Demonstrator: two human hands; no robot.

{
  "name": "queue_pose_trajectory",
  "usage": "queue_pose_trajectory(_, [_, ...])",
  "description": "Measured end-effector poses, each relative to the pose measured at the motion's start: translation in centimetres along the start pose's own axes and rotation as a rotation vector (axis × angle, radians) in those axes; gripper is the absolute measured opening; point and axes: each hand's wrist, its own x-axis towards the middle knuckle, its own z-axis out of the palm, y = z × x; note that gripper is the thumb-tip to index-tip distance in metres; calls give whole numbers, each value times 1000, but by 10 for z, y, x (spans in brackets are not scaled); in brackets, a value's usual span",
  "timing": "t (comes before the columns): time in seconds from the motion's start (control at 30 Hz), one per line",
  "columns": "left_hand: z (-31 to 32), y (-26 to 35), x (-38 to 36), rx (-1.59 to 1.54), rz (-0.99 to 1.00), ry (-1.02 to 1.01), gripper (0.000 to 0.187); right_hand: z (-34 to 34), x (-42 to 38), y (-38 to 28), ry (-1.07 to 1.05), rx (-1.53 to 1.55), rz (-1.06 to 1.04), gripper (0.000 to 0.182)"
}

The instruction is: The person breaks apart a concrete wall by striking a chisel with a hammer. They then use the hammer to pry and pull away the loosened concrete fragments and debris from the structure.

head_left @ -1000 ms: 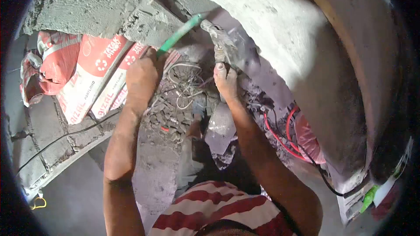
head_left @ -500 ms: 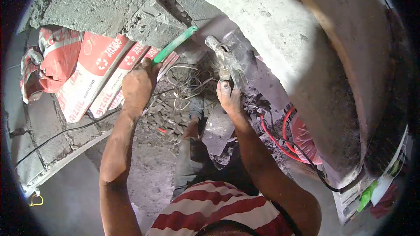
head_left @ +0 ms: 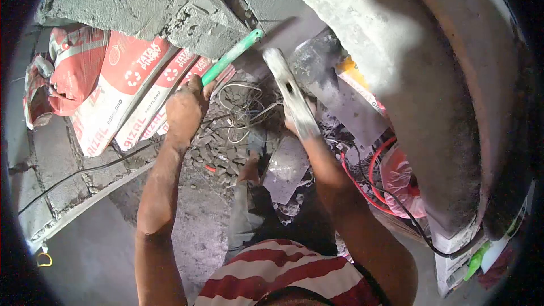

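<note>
My left hand (head_left: 186, 110) is closed around a green bar (head_left: 232, 56) with a small hole near its far end. That end reaches up and right, close to the lower edge of a broken concrete block (head_left: 204, 31). In my right hand (head_left: 290, 122) is a hammer (head_left: 297, 102), whose long, dusty head is turned toward me. The head covers most of the hand and the handle. Between the two hands, lower down, lies a tangle of thin wires (head_left: 243, 107) over rubble.
Red and white cement bags (head_left: 127, 88) lean at the left under the concrete. A curved concrete mass (head_left: 419, 79) rises on the right. Red hose (head_left: 374, 170) and a black cable (head_left: 408, 212) run along the lower right. Broken pieces (head_left: 221, 156) cover the floor by my foot.
The hammer has tilted back toward me, and its head now hides most of my right hand. My left hand still grips the green bar; the view has shifted slightly.
</note>
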Motion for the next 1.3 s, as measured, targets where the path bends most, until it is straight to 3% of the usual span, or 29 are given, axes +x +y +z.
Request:
queue_pose_trajectory(0.07, [-5,4,-1,-30,-18,-26,37,-2,48,-20,-174,-396,114,35])
queue_pose_trajectory(0.1, [-8,5,2,-58,-30,-40,37,1,54,-27,-32,-253,75,35])
queue_pose_trajectory(0.2, [5,-4,1,10,37,22,40,-16,32,-57,7,-213,5,37])
queue_pose_trajectory(0.23, [14,-10,1,-37,19,1,43,-16,12,-31,-36,-228,-22,37])
queue_pose_trajectory(0.27, [20,-13,2,-37,19,9,43,10,-19,25,220,41,52,37])
queue_pose_trajectory(0.33, [29,-20,1,-277,-1,7,46,-19,-1,-21,-96,149,-292,41])
queue_pose_trajectory(0.37, [34,-22,2,-273,6,9,46,-10,4,-2,-117,144,-355,42])
queue_pose_trajectory(0.4, [41,-23,1,-304,-10,-11,46,-14,20,-33,-6,-182,-410,45])
queue_pose_trajectory(0.47, [54,-19,-6,-343,-30,-35,46,-3,61,-54,-62,-556,20,49])
queue_pose_trajectory(0.53, [55,-16,-3,-293,-36,-3,45,-8,66,-71,-51,-479,-6,56])
queue_pose_trajectory(0.6, [57,-13,-9,-309,-43,18,44,-14,39,-90,-100,-313,67,42])
queue_pose_trajectory(0.63, [62,-16,-8,-327,-40,2,44,-20,28,-91,-207,-356,-38,41])
queue_pose_trajectory(0.67, [66,-18,-6,-347,-37,-9,43,-23,20,-94,28,-482,-400,29])
queue_pose_trajectory(0.73, [69,-19,-4,-384,36,23,45,-23,29,-99,-18,-127,-642,55])
queue_pose_trajectory(0.77, [68,-18,-6,-384,-33,-20,45,-29,37,-84,-241,-459,-521,52])
queue_pose_trajectory(0.8, [56,-10,-4,-384,-100,-59,45,-25,49,-75,-236,-461,-519,52])
queue_pose_trajectory(0.87, [58,-9,-6,-373,-84,-58,45,-19,72,-67,-31,-443,93,51])
queue_pose_trajectory(0.9, [61,-8,-3,-365,-84,-27,43,-26,77,-90,-23,-424,244,54])
queue_pose_trajectory(0.93, [58,-5,-3,-355,-95,-11,42,-26,71,-92,-25,-419,235,54])
queue_pose_trajectory(1.0, [65,-2,0,-359,-129,-55,40,-34,41,-92,59,-193,27,52])
queue_pose_trajectory(1.03, [76,-4,0,-373,-139,-11,39,-37,16,-77,37,-364,-71,44])
queue_pose_trajectory(1.07, [82,-4,-7,-385,-149,18,39,-45,9,-119,-72,194,45,25])
queue_pose_trajectory(1.13, [78,9,-9,-403,-158,-22,40,-50,0,-124,-31,-142,-293,26])
queue_pose_trajectory(1.2, [73,37,-26,-874,-404,-138,43,-55,-10,-126,-203,-7,-172,22])
queue_pose_trajectory(1.23, [50,59,-31,-669,-321,-87,44,-42,-25,-121,-101,106,44,17])
queue_pose_trajectory(1.27, [17,83,-34,-468,-241,-36,46,-12,-72,-7,-89,125,520,45])
queue_pose_trajectory(1.3, [-12,99,-38,-447,-213,-73,47,-23,-83,-1,-83,-216,222,47])
